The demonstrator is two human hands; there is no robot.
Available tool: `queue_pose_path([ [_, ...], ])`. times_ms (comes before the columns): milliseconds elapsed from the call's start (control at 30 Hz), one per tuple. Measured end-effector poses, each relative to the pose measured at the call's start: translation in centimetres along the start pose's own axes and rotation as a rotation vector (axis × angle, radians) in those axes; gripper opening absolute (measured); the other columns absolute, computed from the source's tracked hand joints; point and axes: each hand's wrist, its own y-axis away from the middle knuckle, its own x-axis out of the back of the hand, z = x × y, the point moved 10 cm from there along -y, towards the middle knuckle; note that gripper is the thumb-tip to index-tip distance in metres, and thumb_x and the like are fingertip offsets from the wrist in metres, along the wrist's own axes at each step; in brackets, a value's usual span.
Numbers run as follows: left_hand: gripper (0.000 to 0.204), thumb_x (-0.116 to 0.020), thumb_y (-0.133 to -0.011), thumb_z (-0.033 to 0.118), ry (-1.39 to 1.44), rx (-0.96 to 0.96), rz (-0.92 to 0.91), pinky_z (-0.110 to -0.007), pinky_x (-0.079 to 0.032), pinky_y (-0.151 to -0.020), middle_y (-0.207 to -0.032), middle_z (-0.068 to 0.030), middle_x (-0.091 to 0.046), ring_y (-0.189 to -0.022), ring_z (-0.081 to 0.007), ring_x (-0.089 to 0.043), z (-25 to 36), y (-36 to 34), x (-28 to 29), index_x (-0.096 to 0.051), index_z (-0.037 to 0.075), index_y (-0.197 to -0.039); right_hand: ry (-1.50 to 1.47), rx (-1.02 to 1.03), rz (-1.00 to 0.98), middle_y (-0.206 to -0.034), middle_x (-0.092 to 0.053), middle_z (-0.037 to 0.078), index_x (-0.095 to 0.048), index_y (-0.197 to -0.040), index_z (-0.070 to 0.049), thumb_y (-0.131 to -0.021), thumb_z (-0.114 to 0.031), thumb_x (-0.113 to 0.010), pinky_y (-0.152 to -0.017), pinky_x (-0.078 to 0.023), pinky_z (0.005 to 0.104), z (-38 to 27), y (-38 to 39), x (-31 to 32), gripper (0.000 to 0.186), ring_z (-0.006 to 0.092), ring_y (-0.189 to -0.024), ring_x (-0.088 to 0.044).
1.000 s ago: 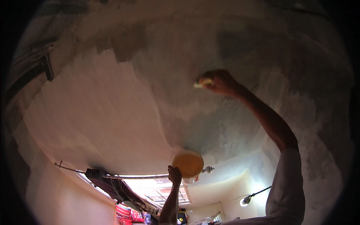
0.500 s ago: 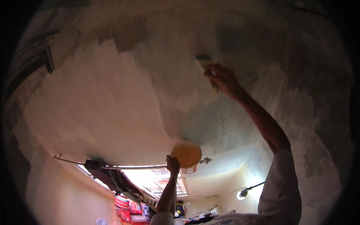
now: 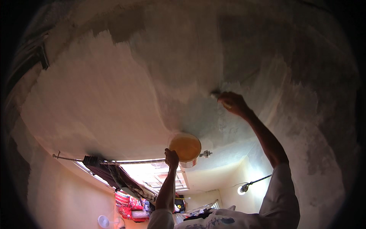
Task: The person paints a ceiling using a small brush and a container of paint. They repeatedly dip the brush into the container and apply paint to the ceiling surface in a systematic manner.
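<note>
My right hand (image 3: 234, 104) is raised high, its fingers closed round the handle of a paintbrush (image 3: 215, 94). The dark bristles are at the patchy grey and pinkish ceiling (image 3: 114, 91). Lower and to the left, my left hand (image 3: 172, 158) grips the side of a round bucket (image 3: 185, 148). A wide orange-tan circle shows within the bucket's pale rim. I cannot tell how much of that is paint.
A curtain rod (image 3: 133, 162) with a bunched dark curtain (image 3: 110, 175) crosses a bright window (image 3: 143, 173). A lit bulb (image 3: 241, 189) shines at the right. Red bundles (image 3: 127, 206) and a white fan (image 3: 103, 221) are low at the left.
My right hand has brought the brush down the ceiling, toward the bucket. The bucket and my left hand sit slightly higher and further left in the picture, as the whole view has shifted.
</note>
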Motion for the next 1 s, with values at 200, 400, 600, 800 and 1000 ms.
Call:
queue_pose_path([
  [200,0.029,-0.049,-0.087,0.023,-0.023,0.013,0.007,-0.051,-0.048,-0.078,-0.105,-0.0228,-0.058,-0.091,-0.0408,-0.062,-0.7,0.0,-0.1,-0.045,0.000,-0.104,0.118,0.006,0.192,-0.110,-0.064,0.003,-0.065,-0.101,-0.015,-0.076,-0.005,-0.068,-0.081,-0.053,0.0343,-1.0,-3.6,6.7,0.027,0.0226,-0.099,-0.062],
  [400,0.029,-0.049,-0.087,0.023,-0.025,0.004,0.012,-0.050,-0.048,-0.078,-0.105,-0.0226,-0.058,-0.092,-0.0401,-0.062,-0.6,-0.1,0.0,-0.046,0.001,-0.104,0.273,0.069,0.159,-0.121,-0.057,0.007,-0.062,-0.103,-0.015,-0.079,-0.011,-0.064,-0.080,-0.053,0.0367,-1.6,1.4,1.4,0.025,0.0262,-0.107,-0.057],
  [600,0.029,-0.049,-0.087,0.024,-0.017,0.020,-0.020,-0.050,-0.047,-0.080,-0.106,-0.0221,-0.058,-0.093,-0.0408,-0.062,0.0,0.1,0.2,-0.046,0.001,-0.104,0.110,-0.009,-0.035,-0.116,-0.059,0.002,-0.060,-0.099,-0.018,-0.078,-0.010,-0.061,-0.075,-0.054,0.0375,-0.3,7.7,-4.9,0.022,0.0237,-0.103,-0.057],
  [800,0.030,-0.049,-0.087,0.024,-0.008,0.012,-0.006,-0.051,-0.046,-0.081,-0.107,-0.0222,-0.058,-0.096,-0.0408,-0.061,-1.0,-0.2,-0.2,-0.046,0.001,-0.105,-0.008,-0.054,0.073,-0.099,-0.066,0.003,-0.066,-0.095,-0.015,-0.076,-0.003,-0.070,-0.075,-0.054,0.0325,1.3,1.8,3.2,0.023,0.0217,-0.090,-0.065],
  [1000,0.030,-0.049,-0.087,0.024,-0.004,0.053,-0.023,-0.051,-0.046,-0.082,-0.108,-0.0228,-0.058,-0.096,-0.0416,-0.061,-1.1,-0.4,0.2,-0.045,0.000,-0.105,0.247,0.145,0.310,-0.103,-0.068,0.007,-0.068,-0.101,-0.010,-0.083,-0.012,-0.071,-0.085,-0.052,0.0341,1.4,-9.0,14.6,0.018,0.0225,-0.098,-0.064],
])
